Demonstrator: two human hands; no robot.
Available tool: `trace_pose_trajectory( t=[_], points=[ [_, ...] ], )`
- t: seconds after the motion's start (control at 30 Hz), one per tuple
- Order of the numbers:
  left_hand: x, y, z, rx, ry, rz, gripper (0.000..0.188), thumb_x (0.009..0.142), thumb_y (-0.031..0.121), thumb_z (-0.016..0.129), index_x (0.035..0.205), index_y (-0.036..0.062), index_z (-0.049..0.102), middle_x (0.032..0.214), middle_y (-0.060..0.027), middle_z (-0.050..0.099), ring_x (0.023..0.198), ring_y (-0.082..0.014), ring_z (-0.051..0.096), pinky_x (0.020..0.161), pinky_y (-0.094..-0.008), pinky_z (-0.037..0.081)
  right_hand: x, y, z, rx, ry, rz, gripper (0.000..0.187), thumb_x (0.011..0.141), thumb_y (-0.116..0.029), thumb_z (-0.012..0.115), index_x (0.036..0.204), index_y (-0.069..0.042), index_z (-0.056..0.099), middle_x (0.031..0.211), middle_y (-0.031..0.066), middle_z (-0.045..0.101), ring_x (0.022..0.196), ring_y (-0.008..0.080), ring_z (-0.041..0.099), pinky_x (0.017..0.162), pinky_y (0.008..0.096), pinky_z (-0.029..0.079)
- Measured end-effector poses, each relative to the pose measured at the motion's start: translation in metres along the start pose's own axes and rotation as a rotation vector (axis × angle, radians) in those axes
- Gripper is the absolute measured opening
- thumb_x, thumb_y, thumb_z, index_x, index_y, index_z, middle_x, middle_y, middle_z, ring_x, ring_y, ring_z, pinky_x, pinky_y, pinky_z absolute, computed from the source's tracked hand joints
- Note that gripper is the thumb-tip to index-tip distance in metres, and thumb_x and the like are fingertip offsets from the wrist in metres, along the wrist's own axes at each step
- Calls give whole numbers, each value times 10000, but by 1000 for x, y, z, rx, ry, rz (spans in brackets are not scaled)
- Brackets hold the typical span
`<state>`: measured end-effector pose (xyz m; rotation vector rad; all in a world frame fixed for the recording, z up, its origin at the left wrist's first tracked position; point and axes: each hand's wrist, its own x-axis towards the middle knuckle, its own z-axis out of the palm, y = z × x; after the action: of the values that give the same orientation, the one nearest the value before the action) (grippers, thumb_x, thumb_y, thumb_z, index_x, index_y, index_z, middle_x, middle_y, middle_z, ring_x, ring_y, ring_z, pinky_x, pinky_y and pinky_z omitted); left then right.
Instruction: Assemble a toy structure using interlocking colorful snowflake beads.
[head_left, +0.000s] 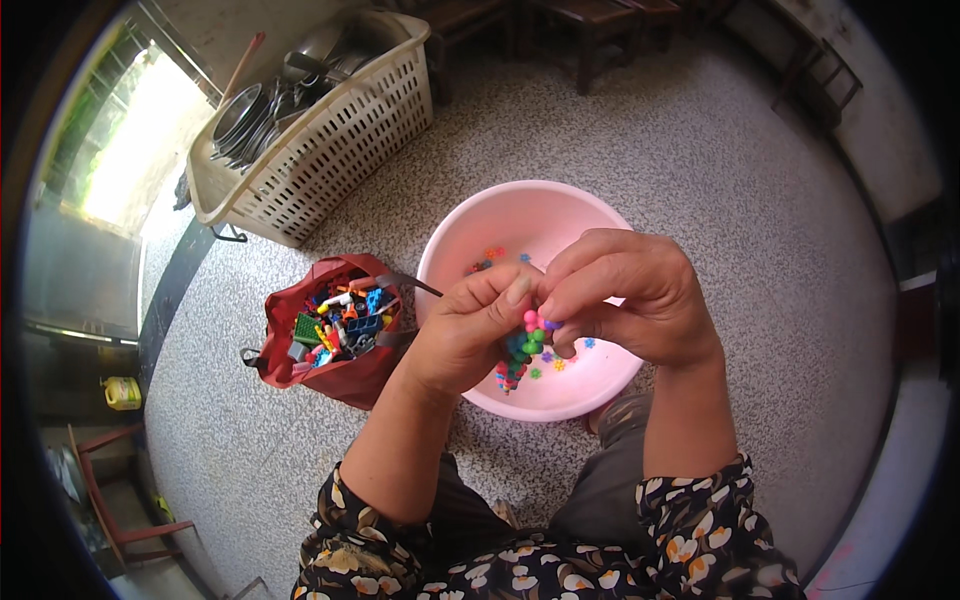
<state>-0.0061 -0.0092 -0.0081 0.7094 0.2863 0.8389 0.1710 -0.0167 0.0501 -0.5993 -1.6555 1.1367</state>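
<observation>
So the left hand [470, 325] had a multicoloured, knobbly cluster of small plastic beads [533, 340] pinched by the thumb, up over a round pale-pink plastic basin [560, 210] with loose flower-shaped plastic pieces [547, 357] in it. The right hand's [635, 295] fingertips were close together at the purple bit, couldn't tell if gripping; looked like a joining step to me, next move calling for a steady left hold and careful lining-up
</observation>
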Motion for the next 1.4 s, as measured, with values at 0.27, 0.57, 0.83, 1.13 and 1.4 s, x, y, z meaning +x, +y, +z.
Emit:
trace_pose_trajectory(
  t=[0.27, 0.57, 0.83, 1.13, 1.4],
  points=[
    [-2, 11, 4, 190, -49, -90, 243, 898, 226, 515, 931, -7, 576, 815, -71, 596, 685, -117, 565, 571, -222, 439, 1, -3, -10, -157, -79, -37, 167, 680, 82, 663, 839, 30, 645, 790, 98, 637, 699, 153, 618, 625, 243, 494],
    [-2, 12, 3, 77, -22, -9, 223, 886, 189, 529, 931, -22, 584, 806, -99, 599, 617, -135, 538, 533, -241, 435, -4, 15, -2, 157, 28, 29, 135, 723, 68, 651, 849, 26, 635, 811, 88, 643, 731, 136, 617, 654, 242, 511],
    [-1, 8, -1, -40, -101, 83, 244, 897, 184, 499, 973, -36, 571, 854, -114, 585, 620, -156, 530, 556, -256, 432, -5, 23, 2, 449, 238, 109, 172, 737, -32, 683, 887, 17, 617, 846, 75, 624, 779, 128, 598, 720, 239, 492],
    [-3, 12, 1, -140, -122, 43, 269, 919, 214, 451, 1047, -9, 530, 875, -96, 569, 588, -166, 533, 575, -298, 426, -1, 18, -5, 2, 226, -18, 172, 709, 6, 699, 872, -20, 649, 905, 46, 618, 801, 110, 603, 720, 233, 496],
    [-3, 14, 2, -112, -101, -37, 240, 922, 270, 460, 979, 38, 482, 737, -76, 543, 455, -117, 474, 411, -207, 359, 4, 11, 2, -50, -29, -109, 177, 693, 60, 676, 863, 19, 648, 845, 83, 631, 754, 150, 615, 673, 257, 493]
  ],
)
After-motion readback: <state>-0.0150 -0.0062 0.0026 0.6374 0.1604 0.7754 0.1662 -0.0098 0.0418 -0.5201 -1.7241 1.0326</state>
